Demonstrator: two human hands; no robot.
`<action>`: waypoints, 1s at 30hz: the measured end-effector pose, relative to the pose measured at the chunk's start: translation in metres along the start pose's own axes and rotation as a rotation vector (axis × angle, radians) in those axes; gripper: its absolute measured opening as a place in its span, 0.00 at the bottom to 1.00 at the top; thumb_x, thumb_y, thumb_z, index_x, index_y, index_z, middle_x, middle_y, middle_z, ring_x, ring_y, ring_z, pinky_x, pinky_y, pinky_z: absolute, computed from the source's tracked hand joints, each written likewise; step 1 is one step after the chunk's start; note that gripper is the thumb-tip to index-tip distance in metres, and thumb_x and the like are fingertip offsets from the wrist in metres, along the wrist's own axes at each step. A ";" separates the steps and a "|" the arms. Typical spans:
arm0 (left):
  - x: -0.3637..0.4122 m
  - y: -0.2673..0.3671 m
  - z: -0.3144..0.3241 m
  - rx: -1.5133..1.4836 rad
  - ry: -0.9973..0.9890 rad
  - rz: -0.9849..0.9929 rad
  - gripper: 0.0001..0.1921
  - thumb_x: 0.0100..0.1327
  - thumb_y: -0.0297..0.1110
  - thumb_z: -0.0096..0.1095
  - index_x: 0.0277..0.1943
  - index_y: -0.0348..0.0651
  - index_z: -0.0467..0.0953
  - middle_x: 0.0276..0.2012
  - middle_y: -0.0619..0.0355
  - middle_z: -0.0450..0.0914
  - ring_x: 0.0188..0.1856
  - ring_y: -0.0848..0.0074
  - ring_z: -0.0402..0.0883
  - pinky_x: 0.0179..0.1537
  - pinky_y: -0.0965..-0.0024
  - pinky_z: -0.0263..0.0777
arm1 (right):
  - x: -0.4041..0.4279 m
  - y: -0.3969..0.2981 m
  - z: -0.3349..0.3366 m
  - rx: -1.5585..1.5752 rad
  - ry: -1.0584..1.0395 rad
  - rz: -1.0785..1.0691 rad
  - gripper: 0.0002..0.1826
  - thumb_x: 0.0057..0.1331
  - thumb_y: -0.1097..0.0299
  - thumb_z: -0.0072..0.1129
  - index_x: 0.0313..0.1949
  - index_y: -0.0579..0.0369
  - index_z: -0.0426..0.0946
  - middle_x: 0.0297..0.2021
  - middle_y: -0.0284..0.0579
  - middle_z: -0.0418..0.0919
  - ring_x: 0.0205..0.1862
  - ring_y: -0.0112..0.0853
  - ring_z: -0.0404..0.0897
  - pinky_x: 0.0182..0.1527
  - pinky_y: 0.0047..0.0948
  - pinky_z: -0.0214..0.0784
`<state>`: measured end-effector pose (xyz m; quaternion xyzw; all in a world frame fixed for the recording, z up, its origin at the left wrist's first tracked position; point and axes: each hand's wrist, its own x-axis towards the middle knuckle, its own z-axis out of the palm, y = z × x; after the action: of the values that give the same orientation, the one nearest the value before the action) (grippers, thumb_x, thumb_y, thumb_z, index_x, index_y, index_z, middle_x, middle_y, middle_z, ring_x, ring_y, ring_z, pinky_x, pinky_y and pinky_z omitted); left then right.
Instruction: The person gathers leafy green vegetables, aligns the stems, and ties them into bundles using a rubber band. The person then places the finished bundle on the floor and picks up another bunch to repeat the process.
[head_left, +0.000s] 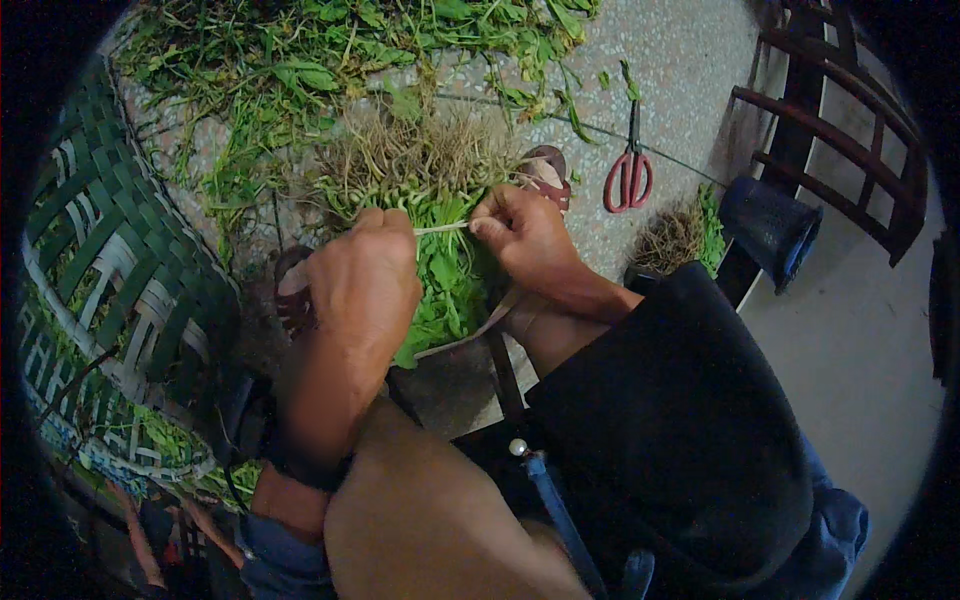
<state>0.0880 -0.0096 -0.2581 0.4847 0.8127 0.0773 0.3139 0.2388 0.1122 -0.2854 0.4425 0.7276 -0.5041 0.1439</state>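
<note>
A bundle of leafy green plants (446, 281) lies between the person's feet, its brown roots (420, 146) pointing away and its leaves towards the person. A pale tie strand (442, 228) crosses the bundle just below the roots. My left hand (367, 262) is closed on the strand at the left side, knuckles up. My right hand (521, 229) pinches the strand between thumb and forefinger on the right. Scissors with red handles (628, 180) lie on the speckled floor to the right, blades pointing away.
Loose greens (322, 45) are spread over the floor ahead. A woven green basket (127, 247) holding greens stands at the left. Another rooted bunch (671, 236) is at the right, near a dark blue mesh object (772, 225) and a dark red slatted frame (847, 135). Another person's limbs show at lower left.
</note>
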 end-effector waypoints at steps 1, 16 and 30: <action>0.000 -0.001 0.002 -0.014 -0.013 -0.018 0.03 0.51 0.23 0.58 0.30 0.39 0.75 0.29 0.48 0.79 0.29 0.56 0.82 0.29 0.55 0.75 | 0.004 0.009 0.006 0.002 0.025 0.006 0.08 0.58 0.67 0.59 0.31 0.59 0.75 0.25 0.53 0.78 0.31 0.48 0.79 0.35 0.45 0.68; 0.002 0.008 0.003 0.064 0.032 -0.299 0.07 0.56 0.27 0.59 0.37 0.44 0.81 0.35 0.45 0.78 0.40 0.50 0.78 0.41 0.51 0.71 | 0.012 0.009 -0.005 0.039 -0.091 0.212 0.11 0.57 0.64 0.64 0.32 0.60 0.81 0.26 0.50 0.81 0.30 0.37 0.81 0.37 0.39 0.71; -0.001 -0.022 0.008 -0.437 -0.125 -0.367 0.04 0.54 0.25 0.52 0.30 0.34 0.74 0.28 0.37 0.76 0.36 0.42 0.76 0.37 0.48 0.68 | 0.005 0.000 -0.009 0.085 -0.081 0.140 0.09 0.59 0.66 0.61 0.31 0.61 0.79 0.27 0.49 0.81 0.32 0.35 0.81 0.38 0.37 0.71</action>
<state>0.0769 -0.0233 -0.2729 0.2546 0.8300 0.1625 0.4689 0.2381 0.1224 -0.2842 0.4772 0.6666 -0.5406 0.1891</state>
